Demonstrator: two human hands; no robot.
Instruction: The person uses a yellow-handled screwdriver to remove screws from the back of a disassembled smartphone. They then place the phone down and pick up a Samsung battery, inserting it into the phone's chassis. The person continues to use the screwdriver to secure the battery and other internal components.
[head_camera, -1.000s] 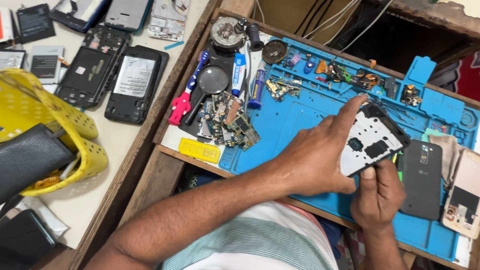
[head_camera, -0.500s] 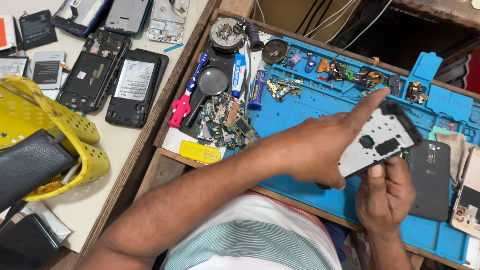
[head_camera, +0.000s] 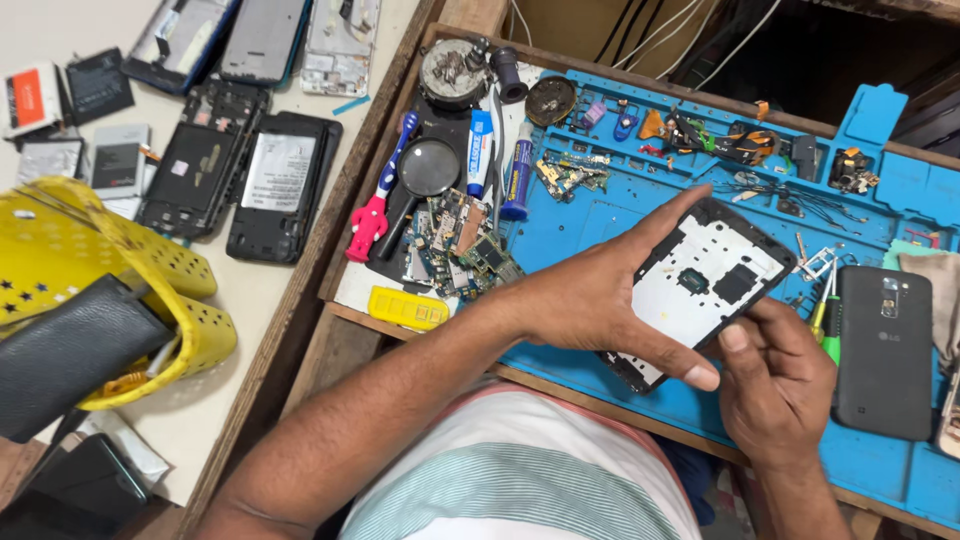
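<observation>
Both hands, left hand (head_camera: 590, 300) and right hand (head_camera: 775, 385), grip the phone frame (head_camera: 700, 285), apparently hiding its lower edge.

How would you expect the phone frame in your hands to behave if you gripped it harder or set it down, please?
The phone frame looks thin and plate-like, so probably light but fairly stiff. Its cut-outs suggest it might flex or crack if squeezed. The left hand and right hand pinch its edges; being flat, it should not roll.

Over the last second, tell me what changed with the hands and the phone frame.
The left hand kept its grip on the opened black phone frame with white inner plate, tilting it slightly. The right hand shifted its thumb along the frame's lower edge. The blue repair mat and tools stayed put.
</observation>
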